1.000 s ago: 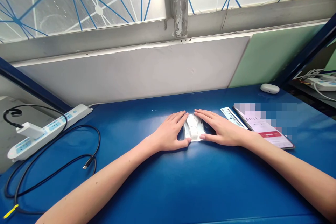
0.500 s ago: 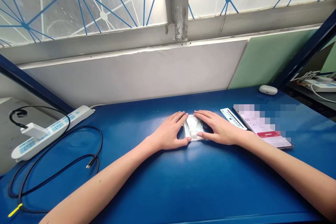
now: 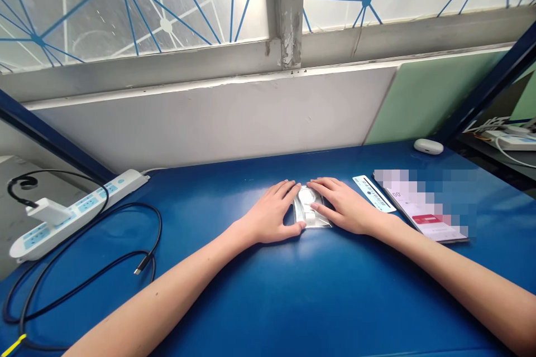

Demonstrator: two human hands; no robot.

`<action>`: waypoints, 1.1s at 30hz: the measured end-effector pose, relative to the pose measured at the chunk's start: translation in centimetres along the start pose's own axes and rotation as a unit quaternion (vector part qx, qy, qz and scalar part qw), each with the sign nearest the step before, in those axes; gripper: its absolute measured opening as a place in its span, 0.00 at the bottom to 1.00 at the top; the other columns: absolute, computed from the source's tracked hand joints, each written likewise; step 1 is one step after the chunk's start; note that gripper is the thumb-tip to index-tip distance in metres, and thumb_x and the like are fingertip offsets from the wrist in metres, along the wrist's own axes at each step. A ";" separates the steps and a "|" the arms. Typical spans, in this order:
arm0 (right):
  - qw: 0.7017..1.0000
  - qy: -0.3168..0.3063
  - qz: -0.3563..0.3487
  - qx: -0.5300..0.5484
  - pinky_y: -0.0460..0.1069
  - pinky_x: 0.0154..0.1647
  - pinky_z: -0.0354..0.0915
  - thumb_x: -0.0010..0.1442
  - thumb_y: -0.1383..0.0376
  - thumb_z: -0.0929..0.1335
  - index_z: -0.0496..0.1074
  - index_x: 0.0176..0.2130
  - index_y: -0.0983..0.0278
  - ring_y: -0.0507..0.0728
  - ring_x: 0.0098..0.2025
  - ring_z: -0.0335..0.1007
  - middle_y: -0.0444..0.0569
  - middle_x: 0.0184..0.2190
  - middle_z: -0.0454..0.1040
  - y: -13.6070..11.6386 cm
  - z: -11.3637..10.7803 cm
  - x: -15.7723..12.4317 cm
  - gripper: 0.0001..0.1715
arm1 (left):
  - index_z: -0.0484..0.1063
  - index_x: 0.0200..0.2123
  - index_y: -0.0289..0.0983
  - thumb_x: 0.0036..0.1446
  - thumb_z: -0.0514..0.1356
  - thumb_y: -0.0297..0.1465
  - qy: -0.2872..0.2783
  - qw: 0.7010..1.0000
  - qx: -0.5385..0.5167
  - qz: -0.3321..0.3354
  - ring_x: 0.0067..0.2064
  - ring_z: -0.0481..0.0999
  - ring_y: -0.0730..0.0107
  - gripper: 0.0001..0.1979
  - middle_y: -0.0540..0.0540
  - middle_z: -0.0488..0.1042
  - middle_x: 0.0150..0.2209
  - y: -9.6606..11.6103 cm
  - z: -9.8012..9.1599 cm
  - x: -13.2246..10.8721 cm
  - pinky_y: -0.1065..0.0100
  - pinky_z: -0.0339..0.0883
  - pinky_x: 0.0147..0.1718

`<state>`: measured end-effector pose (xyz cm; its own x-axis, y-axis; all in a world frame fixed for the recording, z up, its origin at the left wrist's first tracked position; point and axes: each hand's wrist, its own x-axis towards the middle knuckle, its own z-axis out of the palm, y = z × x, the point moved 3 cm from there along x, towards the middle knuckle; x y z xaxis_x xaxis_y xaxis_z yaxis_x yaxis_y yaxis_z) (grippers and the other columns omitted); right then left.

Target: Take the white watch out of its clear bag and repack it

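Observation:
A small clear plastic packet [image 3: 310, 220] lies flat on the blue table, with a white item inside that has a round part; its exact kind is too small to tell. At the packet's left edge rests my left hand [image 3: 272, 213], palm down, fingers stretched and thumb reaching toward its lower left corner. My right hand [image 3: 345, 209] lies over the right edge, fingers extended, its thumb on the middle of the packet. Both hands are open and lightly touch the packet. Part of it is hidden under the right fingers.
To the right lie a white card with print [image 3: 374, 193], a phone [image 3: 435, 220] with a partly blurred screen, and a white earbud case [image 3: 428, 146]. On the left are a power strip [image 3: 84, 209] with a charger and a looped black cable [image 3: 156, 212].
My right thumb has shifted from the packet's lower edge up onto its middle, and more of its lower right corner shows. My left hand stays nearly still; the view has shifted slightly.

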<state>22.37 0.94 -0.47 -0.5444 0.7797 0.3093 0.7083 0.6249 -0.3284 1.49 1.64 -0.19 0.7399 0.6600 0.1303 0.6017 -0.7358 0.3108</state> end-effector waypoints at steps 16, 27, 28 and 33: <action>0.999 -0.043 -0.012 0.014 0.66 0.64 0.59 0.69 0.53 0.59 0.55 0.68 0.62 0.68 0.67 0.56 0.59 0.66 0.61 0.7 -0.3 -1.0 0.33 | 0.48 0.70 0.36 0.59 0.58 0.48 -0.001 1.000 -0.002 0.002 0.71 0.49 0.46 0.41 0.35 0.52 0.69 0.1 -0.1 0.0 0.47 0.50 0.65; 0.994 -0.105 -0.007 0.013 0.65 0.67 0.54 0.67 0.47 0.61 0.47 0.71 0.65 0.68 0.70 0.48 0.60 0.70 0.52 0.8 -1.4 -1.5 0.44 | 0.45 0.70 0.30 0.58 0.57 0.50 -0.021 1.000 0.004 -0.021 0.71 0.48 0.45 0.46 0.31 0.49 0.70 0.1 -0.3 0.0 0.48 0.50 0.66; 0.994 -0.109 -0.004 0.015 0.65 0.67 0.54 0.66 0.47 0.62 0.47 0.71 0.66 0.68 0.70 0.48 0.61 0.70 0.51 0.9 -1.4 -1.5 0.45 | 0.45 0.70 0.29 0.58 0.57 0.51 -0.023 0.999 0.002 -0.030 0.71 0.48 0.45 0.47 0.30 0.48 0.70 0.1 -0.3 0.0 0.48 0.50 0.66; 0.992 -0.123 0.011 0.024 0.65 0.68 0.52 0.63 0.44 0.63 0.46 0.71 0.67 0.69 0.71 0.46 0.61 0.71 0.48 1.0 -1.5 -1.5 0.50 | 0.46 0.69 0.29 0.56 0.57 0.55 -0.025 0.998 0.007 -0.054 0.71 0.45 0.44 0.50 0.30 0.47 0.70 -0.1 -0.2 0.0 0.49 0.47 0.67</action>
<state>24.61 0.31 0.08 -0.6256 0.7764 0.0767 0.7030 0.6035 -0.3763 1.40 1.72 -0.03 0.6841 0.7277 0.0498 0.6829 -0.6630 0.3066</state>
